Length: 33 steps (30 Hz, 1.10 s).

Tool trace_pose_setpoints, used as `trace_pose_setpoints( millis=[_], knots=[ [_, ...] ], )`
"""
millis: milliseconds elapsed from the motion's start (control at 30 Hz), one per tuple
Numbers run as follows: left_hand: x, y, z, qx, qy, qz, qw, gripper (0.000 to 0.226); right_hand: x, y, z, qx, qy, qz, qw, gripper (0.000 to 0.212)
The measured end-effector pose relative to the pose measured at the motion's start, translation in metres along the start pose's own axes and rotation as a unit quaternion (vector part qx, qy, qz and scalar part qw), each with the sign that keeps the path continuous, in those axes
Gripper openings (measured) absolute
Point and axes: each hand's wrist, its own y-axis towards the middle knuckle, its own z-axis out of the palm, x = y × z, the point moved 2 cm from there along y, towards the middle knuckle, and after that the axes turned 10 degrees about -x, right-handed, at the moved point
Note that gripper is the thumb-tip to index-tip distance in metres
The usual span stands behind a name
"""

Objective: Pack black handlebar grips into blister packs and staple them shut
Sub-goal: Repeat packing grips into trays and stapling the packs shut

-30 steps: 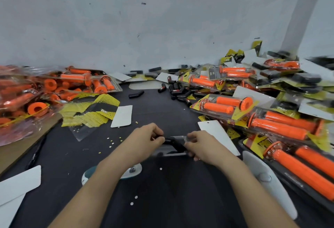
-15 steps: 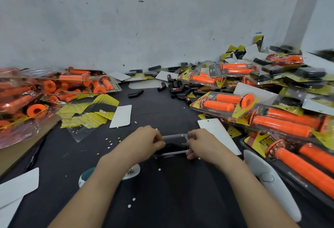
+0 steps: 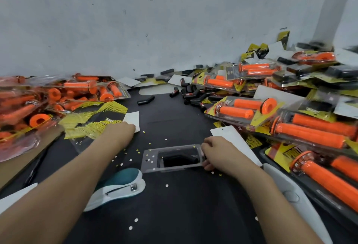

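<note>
A clear blister pack (image 3: 151,161) lies flat on the black table in front of me, with a black handlebar grip (image 3: 181,159) in its tray. My right hand (image 3: 218,152) pinches the pack's right edge. My left hand (image 3: 119,130) is stretched out to the left, its fingertips on a white card (image 3: 133,119) beside the yellow and black insert cards (image 3: 91,120). Its fingers are hidden behind the back of the hand. A teal and white stapler (image 3: 121,185) sits under my left forearm. Loose black grips (image 3: 190,94) lie at the back.
Packs of orange grips are piled at the left (image 3: 73,92) and all along the right (image 3: 310,129). A white card (image 3: 232,141) lies behind my right hand and a white tool (image 3: 290,195) by my right forearm. Paper punch dots are scattered over the table.
My left hand has let go of the blister pack and reached left to the cards. The pack now lies flat, held only by my right hand. The stapler has come into plain view.
</note>
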Motion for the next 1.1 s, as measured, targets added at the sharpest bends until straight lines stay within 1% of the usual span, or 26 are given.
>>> trace_pose_setpoints(
  millis=[67,100,133,167,200,233,300,333,400,467,500,533,567,633,667,700,733,767,833,867,933,967,1000,1033,1067,1100],
  knots=[
    [0.001,-0.004,-0.004,-0.049,0.022,0.007,0.999,0.023,0.0,0.0,0.0,0.002,0.005,-0.003,1.0,0.03],
    [0.003,-0.007,-0.01,-0.081,0.013,-0.002,0.997,0.021,0.0,0.0,0.0,0.001,0.015,-0.004,1.0,0.031],
    [0.007,-0.01,-0.018,-0.119,-0.02,-0.02,0.993,0.018,0.0,-0.001,0.0,0.001,0.024,-0.004,1.0,0.033],
    [0.013,-0.015,-0.026,-0.164,-0.08,-0.047,0.982,0.017,0.001,-0.002,-0.001,0.001,0.025,-0.006,1.0,0.033],
    [0.019,-0.021,-0.035,-0.21,-0.159,-0.08,0.962,0.019,0.002,-0.003,-0.002,0.0,0.018,-0.012,1.0,0.031],
    [0.025,-0.029,-0.043,-0.246,-0.242,-0.114,0.932,0.022,0.003,-0.005,-0.003,-0.002,0.004,-0.018,1.0,0.029],
    [0.035,-0.047,-0.055,-0.284,-0.387,-0.169,0.861,0.024,0.008,-0.008,-0.007,-0.004,-0.047,-0.039,0.998,0.024],
    [0.039,-0.057,-0.058,-0.29,-0.433,-0.19,0.832,0.025,0.011,-0.01,-0.008,-0.001,-0.081,-0.057,0.995,0.024],
    [0.041,-0.077,-0.06,-0.296,-0.491,-0.224,0.788,0.026,0.015,-0.013,-0.01,-0.005,-0.134,-0.082,0.988,0.025],
    [0.039,-0.095,-0.062,-0.295,-0.541,-0.251,0.747,0.016,0.019,-0.017,-0.011,-0.023,-0.124,-0.081,0.989,0.026],
    [0.038,-0.103,-0.064,-0.29,-0.568,-0.256,0.727,0.008,0.02,-0.018,-0.012,-0.038,-0.103,-0.078,0.991,0.03],
    [0.037,-0.11,-0.066,-0.288,-0.589,-0.254,0.711,0.004,0.021,-0.019,-0.013,-0.06,-0.073,-0.078,0.992,0.035],
    [0.037,-0.114,-0.07,-0.289,-0.597,-0.243,0.708,0.003,0.024,-0.019,-0.014,-0.082,-0.041,-0.085,0.992,0.041],
    [0.037,-0.123,-0.08,-0.296,-0.599,-0.204,0.716,0.004,0.031,-0.018,-0.016,-0.106,0.035,-0.105,0.988,0.045],
    [0.035,-0.128,-0.086,-0.304,-0.603,-0.171,0.717,0.005,0.035,-0.017,-0.014,-0.102,0.101,-0.099,0.985,0.046],
    [0.032,-0.134,-0.093,-0.314,-0.609,-0.131,0.716,0.008,0.039,-0.016,-0.012,-0.084,0.192,-0.069,0.975,0.046],
    [0.027,-0.139,-0.098,-0.321,-0.614,-0.09,0.715,0.014,0.043,-0.016,-0.009,-0.053,0.295,-0.022,0.954,0.045],
    [0.021,-0.144,-0.102,-0.325,-0.611,-0.05,0.72,0.02,0.046,-0.016,-0.006,-0.018,0.391,0.022,0.92,0.044],
    [0.008,-0.15,-0.103,-0.328,-0.584,0.013,0.742,0.025,0.049,-0.016,-0.004,0.023,0.511,0.069,0.857,0.036],
    [0.003,-0.151,-0.101,-0.327,-0.573,0.038,0.75,0.026,0.048,-0.016,-0.004,0.025,0.531,0.072,0.844,0.029],
    [-0.005,-0.149,-0.097,-0.326,-0.57,0.07,0.751,0.027,0.044,-0.014,-0.005,0.015,0.533,0.063,0.843,0.016],
    [-0.007,-0.149,-0.096,-0.326,-0.57,0.063,0.751,0.028,0.043,-0.013,-0.005,0.009,0.534,0.058,0.844,0.013],
    [-0.009,-0.149,-0.096,-0.325,-0.583,0.035,0.744,0.029,0.041,-0.012,-0.005,0.002,0.539,0.059,0.84,0.012],
    [-0.011,-0.148,-0.094,-0.316,-0.616,-0.015,0.721,0.03,0.041,-0.01,-0.005,-0.009,0.55,0.064,0.833,0.01],
    [-0.012,-0.148,-0.093,-0.291,-0.682,-0.079,0.666,0.027,0.04,-0.009,-0.005,-0.024,0.56,0.067,0.825,0.009],
    [-0.014,-0.146,-0.092,-0.236,-0.768,-0.128,0.582,0.021,0.041,-0.008,-0.005,-0.038,0.567,0.068,0.82,0.008]
  ],
)
